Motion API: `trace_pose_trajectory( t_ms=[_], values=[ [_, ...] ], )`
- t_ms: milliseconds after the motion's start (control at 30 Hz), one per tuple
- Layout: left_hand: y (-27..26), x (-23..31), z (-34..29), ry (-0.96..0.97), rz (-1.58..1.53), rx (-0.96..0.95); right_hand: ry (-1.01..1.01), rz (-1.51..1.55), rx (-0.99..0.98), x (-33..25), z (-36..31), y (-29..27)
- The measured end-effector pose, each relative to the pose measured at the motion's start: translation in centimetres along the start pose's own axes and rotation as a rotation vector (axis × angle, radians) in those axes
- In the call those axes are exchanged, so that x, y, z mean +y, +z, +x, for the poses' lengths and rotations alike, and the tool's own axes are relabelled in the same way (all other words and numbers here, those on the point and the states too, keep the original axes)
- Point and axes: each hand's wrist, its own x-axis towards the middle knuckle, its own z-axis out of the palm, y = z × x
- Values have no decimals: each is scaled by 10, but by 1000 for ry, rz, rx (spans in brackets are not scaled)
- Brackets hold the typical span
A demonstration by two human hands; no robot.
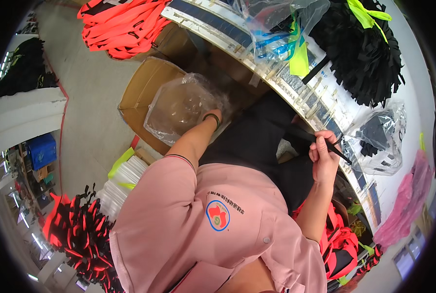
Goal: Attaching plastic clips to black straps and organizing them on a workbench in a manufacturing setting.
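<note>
My left hand point(217, 115), with a dark bracelet at the wrist, reaches down into a clear plastic bag point(171, 110) that lines an open cardboard box point(136, 95). Its fingers are hidden, so I cannot see whether it holds anything. Near the table edge, my right hand point(324, 152) is closed around a narrow black strap point(344, 156). One end of the strap sticks out past the fingers toward the table, and the rest runs back over my dark trousers.
A worn white table point(320, 100) curves along the right. On it lie a heap of black straps point(359, 53) and clear plastic bags point(381, 141). Orange-red straps point(125, 29) are piled at the far left. Red and black bundles point(83, 239) stand by my left side.
</note>
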Motion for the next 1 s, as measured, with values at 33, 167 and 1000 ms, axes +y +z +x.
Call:
trace_pose_trajectory(
  t_ms=[33, 167, 1000],
  values=[
    [-4, 3, -1, -18, 28, -44, -7, -4, -11, 0, 0, 2],
    [0, 7, 12, 46, 48, -22, 22, -21, -31, 7, 0, 3],
    [-94, 20, -10, 829, 222, -95, -215, -225, -198, 2, -3, 19]
  ],
)
